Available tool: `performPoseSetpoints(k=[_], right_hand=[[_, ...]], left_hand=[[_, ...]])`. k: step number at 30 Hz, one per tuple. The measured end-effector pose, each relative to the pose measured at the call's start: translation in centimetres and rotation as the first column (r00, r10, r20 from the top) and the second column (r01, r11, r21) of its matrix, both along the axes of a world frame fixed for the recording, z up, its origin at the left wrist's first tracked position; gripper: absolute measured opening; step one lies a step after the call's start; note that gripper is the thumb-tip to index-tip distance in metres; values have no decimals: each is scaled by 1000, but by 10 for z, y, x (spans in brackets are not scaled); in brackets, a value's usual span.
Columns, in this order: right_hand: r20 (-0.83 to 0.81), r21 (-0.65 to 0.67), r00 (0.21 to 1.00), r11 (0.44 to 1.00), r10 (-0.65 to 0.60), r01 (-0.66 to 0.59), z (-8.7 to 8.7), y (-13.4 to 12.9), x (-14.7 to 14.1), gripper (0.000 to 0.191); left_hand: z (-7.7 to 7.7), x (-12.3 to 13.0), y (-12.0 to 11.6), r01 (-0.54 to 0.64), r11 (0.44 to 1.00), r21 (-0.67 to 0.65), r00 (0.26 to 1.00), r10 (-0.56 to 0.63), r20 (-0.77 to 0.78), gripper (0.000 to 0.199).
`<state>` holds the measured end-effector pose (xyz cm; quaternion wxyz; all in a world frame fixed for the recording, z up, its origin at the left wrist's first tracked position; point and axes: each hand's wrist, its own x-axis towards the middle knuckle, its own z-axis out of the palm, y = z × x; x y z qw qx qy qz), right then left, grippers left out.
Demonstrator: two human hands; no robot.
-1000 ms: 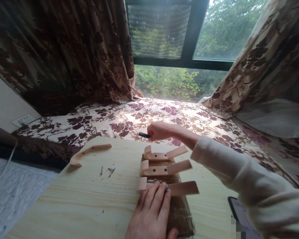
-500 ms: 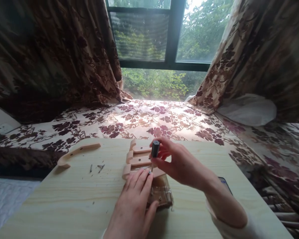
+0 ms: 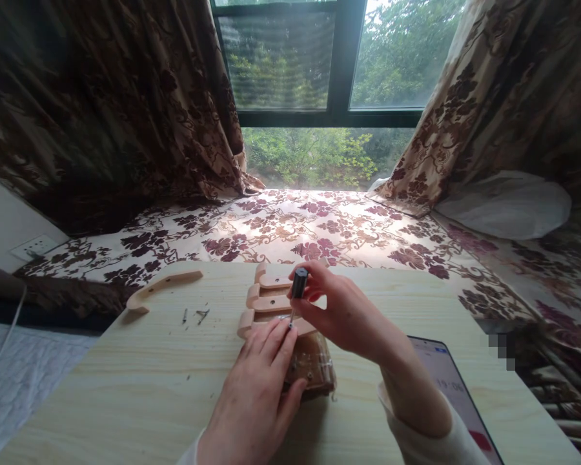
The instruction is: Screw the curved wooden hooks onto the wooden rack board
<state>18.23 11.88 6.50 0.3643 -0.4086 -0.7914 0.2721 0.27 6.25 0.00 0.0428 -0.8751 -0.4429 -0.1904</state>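
My right hand (image 3: 343, 313) is closed around the black handle of a screwdriver (image 3: 299, 284), held nearly upright. Its thin shaft reaches down to a screw (image 3: 290, 325) beside my left fingertips. My left hand (image 3: 256, 387) lies with fingers stretched out over the nearest of several pale wooden hooks (image 3: 274, 301), pressing on it. These curved hooks sit in a row across a brown board (image 3: 317, 361) that looks wrapped in clear plastic. Where the screw enters the wood is partly hidden by my fingers.
A loose wooden hook (image 3: 169, 282) lies at the table's far left, with several small screws (image 3: 202, 316) nearer the board. A phone (image 3: 440, 374) rests beside my right forearm. Beyond the wooden table (image 3: 140, 387) is a floral-covered ledge (image 3: 314, 226) under the window.
The view has shifted, bringing more of the phone into sight at right. Both hands keep their places on the work; the screwdriver leans slightly differently.
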Motion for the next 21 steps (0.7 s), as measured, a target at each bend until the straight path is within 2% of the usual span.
performPoseSetpoints(k=[12, 21], right_hand=[[105, -33, 994, 999, 40, -37, 10, 6, -1, 11], [113, -7, 993, 999, 37, -36, 7, 3, -2, 9]], left_hand=[[7, 3, -2, -2, 999, -45, 1000, 1, -18, 51], [7, 4, 0, 11, 997, -82, 1000, -9, 28, 49]])
